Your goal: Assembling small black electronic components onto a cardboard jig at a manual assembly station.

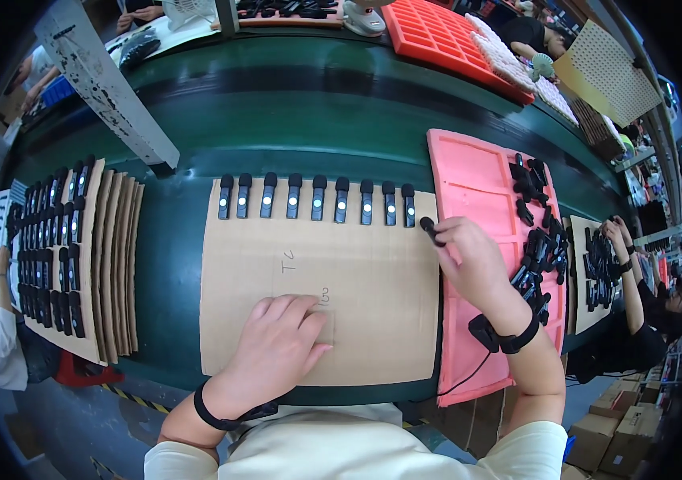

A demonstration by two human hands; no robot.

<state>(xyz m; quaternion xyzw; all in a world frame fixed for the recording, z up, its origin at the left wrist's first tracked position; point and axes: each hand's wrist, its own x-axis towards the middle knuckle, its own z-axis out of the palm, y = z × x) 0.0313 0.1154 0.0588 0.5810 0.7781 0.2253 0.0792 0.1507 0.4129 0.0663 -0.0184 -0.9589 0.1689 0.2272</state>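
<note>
A cardboard sheet (373, 304) lies in front of me. Along its far edge stands a row of several small black microphones (318, 200) with foam tips, each with a pale round spot. My right hand (469, 252) pinches one more black microphone (428, 229) just past the right end of that row, over the sheet's right edge. My left hand (281, 340) rests on the near middle of the cardboard, fingers lying forward and thumb apart, with nothing seen in it. To the right, a pink tray (469, 344) carries a loose heap of similar black microphones (545, 252).
At left is a stack of cardboard sheets (121, 272), its top one covered with rows of microphones. A scuffed white post (105, 88) rises behind it. Red trays (429, 36) stand across the green belt (277, 104). Other people work at both sides and at the far side.
</note>
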